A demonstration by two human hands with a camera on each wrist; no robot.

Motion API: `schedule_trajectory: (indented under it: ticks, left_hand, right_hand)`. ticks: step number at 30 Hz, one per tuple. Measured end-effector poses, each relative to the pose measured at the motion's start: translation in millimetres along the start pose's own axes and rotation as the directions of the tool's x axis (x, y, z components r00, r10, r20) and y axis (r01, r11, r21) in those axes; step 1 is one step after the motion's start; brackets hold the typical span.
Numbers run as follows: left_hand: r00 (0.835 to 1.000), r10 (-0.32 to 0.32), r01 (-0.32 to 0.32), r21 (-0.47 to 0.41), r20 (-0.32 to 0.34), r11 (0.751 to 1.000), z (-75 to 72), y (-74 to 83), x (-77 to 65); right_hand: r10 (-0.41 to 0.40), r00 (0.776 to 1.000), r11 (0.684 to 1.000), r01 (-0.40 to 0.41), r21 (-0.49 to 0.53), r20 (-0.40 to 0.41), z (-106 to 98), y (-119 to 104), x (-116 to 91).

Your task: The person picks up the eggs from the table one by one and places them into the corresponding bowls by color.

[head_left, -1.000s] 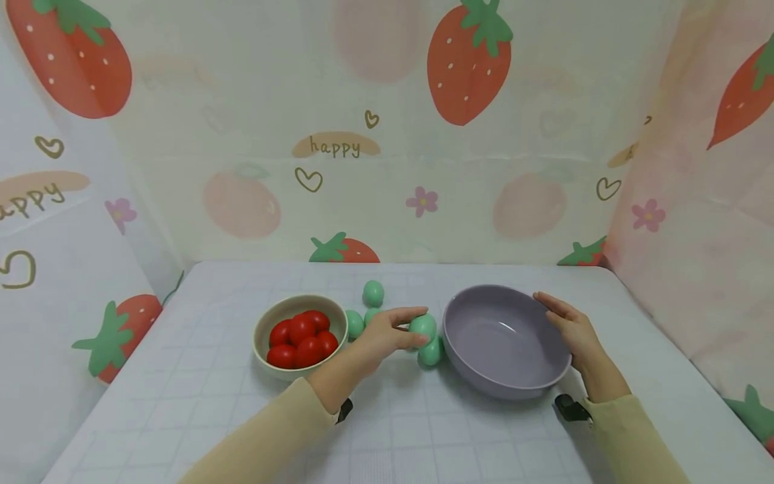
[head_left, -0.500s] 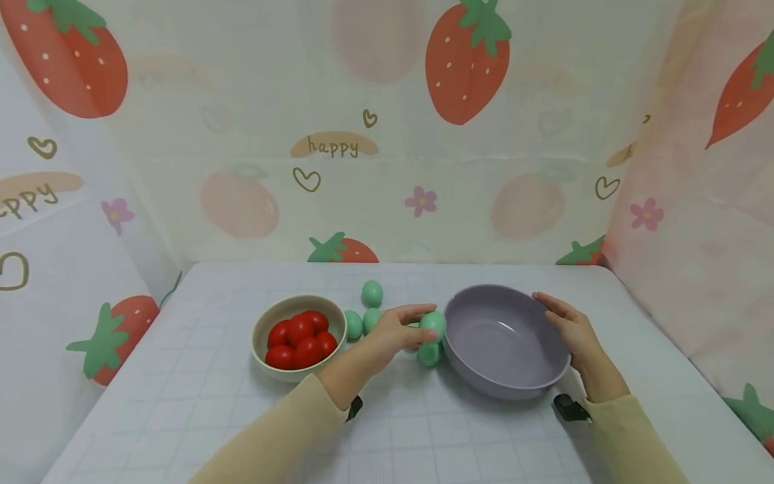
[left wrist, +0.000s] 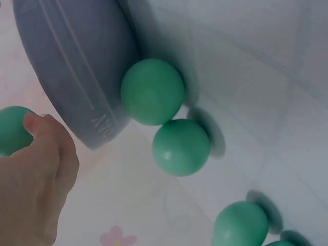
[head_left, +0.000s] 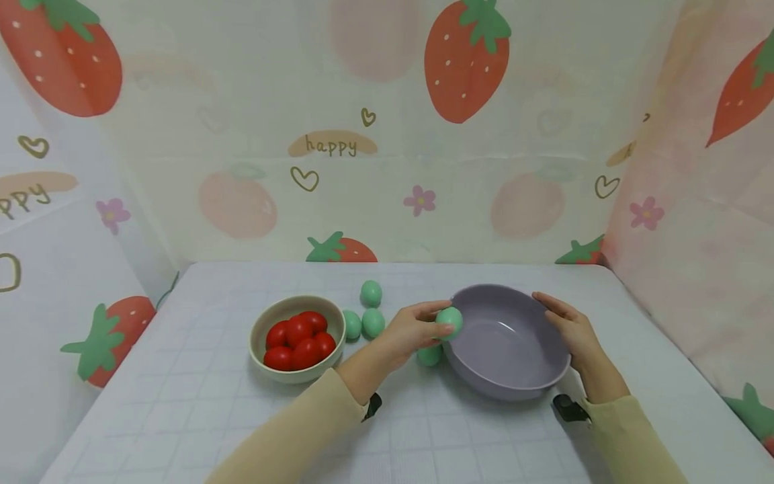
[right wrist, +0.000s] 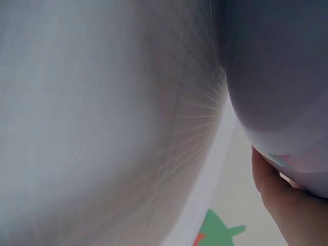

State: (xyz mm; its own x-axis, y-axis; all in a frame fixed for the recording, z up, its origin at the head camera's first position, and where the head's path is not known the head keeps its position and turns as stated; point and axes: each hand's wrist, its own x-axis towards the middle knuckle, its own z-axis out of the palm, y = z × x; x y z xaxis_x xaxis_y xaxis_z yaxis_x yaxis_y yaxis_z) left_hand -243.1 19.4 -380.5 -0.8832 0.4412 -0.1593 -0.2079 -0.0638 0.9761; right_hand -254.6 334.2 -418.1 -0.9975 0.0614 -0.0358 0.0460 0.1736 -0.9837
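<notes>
Because L hand [head_left: 408, 335] has one green egg [head_left: 450, 324] clamped btw thumb & fingertips, most of its shell is exposed, prob. so letting go is easy; it's at purple bowl's [head_left: 504, 363] L rim, can't tell if over or just outside. R hand [head_left: 573, 333] is on the opp. side, fingers along the outer wall w/ thumb at the rim, a light clamp, prob. to stop the bowl sliding if bumped. Two loose eggs [left wrist: 181, 147] sit close by that bowl's wall in L wrist view, touching or nearly so; wall may act as a stop for rolling. Three more [head_left: 371, 294] lie near cream bowl [head_left: 287, 376], which holds red eggs [head_left: 302, 341], piled tog., its sides presumably containing them on the flat table [head_left: 411, 437].
</notes>
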Motion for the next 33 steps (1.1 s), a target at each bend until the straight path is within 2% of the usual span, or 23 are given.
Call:
schedule_trajectory:
  ticks: [4,12,20,26,33]
  left_hand:
    - [1.000,-0.009,0.009,-0.055,-0.003,0.998,5.6,-0.7,4.7]
    - [1.000,-0.018,0.017,-0.102,-0.011,0.995,15.6,-1.0,13.7]
    - [1.000,-0.012,0.010,-0.087,-0.023,0.996,28.9,-2.4,21.7]
    - [0.998,0.002,-0.007,-0.065,-0.066,0.998,40.8,-3.7,27.0]
    - [0.997,-0.010,0.008,-0.028,-0.083,1.000,54.1,-6.1,35.5]
  right_hand:
    - [-0.006,1.000,1.000,0.006,0.000,-0.002,-0.1,0.6,0.1]
    - [-0.028,1.000,0.999,0.028,0.017,0.009,-1.7,1.9,-1.5]
    - [-0.019,1.000,0.999,0.019,0.028,0.007,-0.2,1.9,-2.2]
    - [-0.001,1.000,1.000,0.001,0.020,0.003,-0.9,2.7,-1.7]
    - [0.005,1.000,1.000,-0.005,0.028,-0.001,0.0,2.2,-1.2]
